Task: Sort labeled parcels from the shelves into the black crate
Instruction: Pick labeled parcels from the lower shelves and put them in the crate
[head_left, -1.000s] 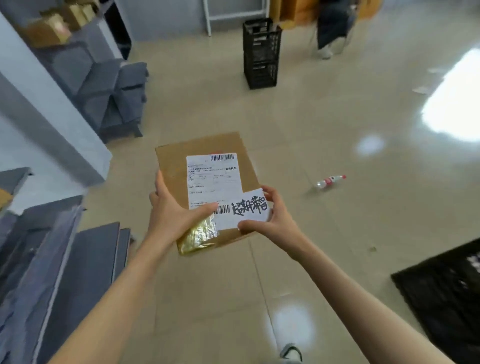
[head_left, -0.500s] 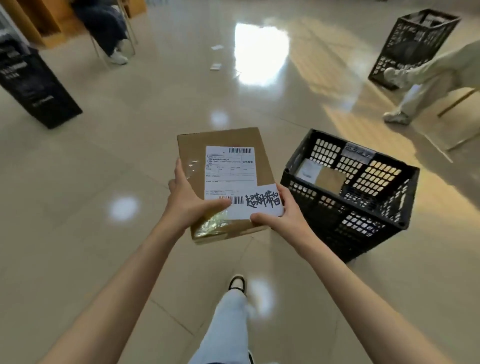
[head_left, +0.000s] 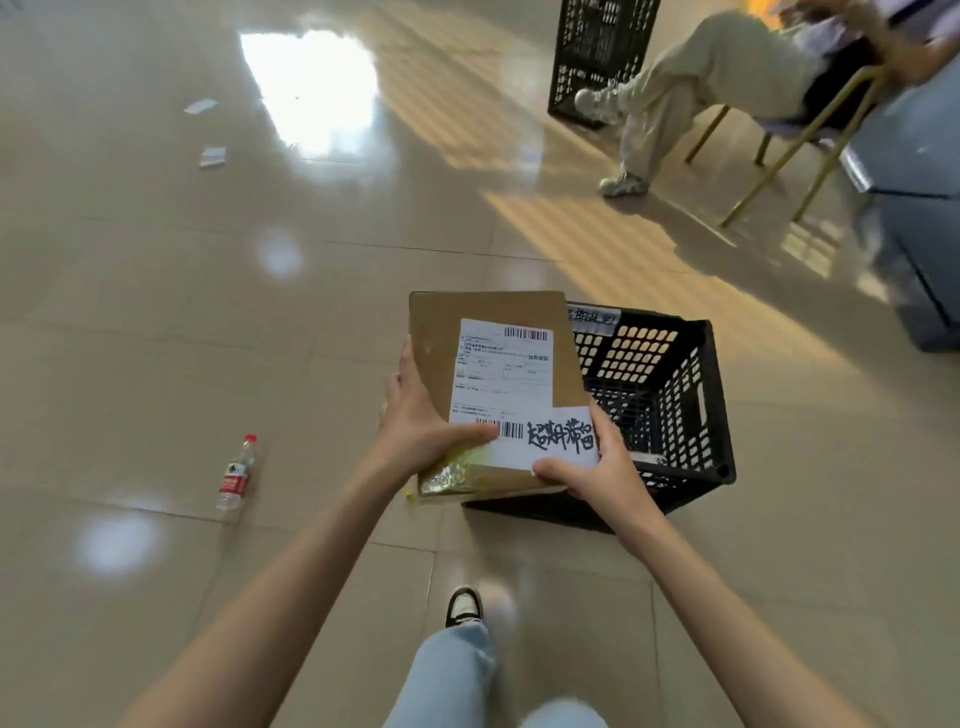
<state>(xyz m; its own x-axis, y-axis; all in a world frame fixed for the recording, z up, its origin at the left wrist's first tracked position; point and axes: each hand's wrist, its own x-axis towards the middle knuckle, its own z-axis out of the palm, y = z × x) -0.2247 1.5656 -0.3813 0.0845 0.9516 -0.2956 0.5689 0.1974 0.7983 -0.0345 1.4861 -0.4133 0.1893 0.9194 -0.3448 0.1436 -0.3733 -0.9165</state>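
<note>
- Centrally, a flat cardboard parcel (head_left: 483, 332) with a white shipping label (head_left: 506, 384) is held in the air, overlapping the left rim of the black crate (head_left: 670, 395).
- Left hand (head_left: 421, 426) grips its lower-left edge, fingers clamped on it.
- Right hand (head_left: 602, 467) pinches its lower-right corner.
- A plastic bottle (head_left: 236, 475) lies on the floor, lower left.
- Upper right, a seated person (head_left: 717, 67) appears, somewhat blurred.
</note>
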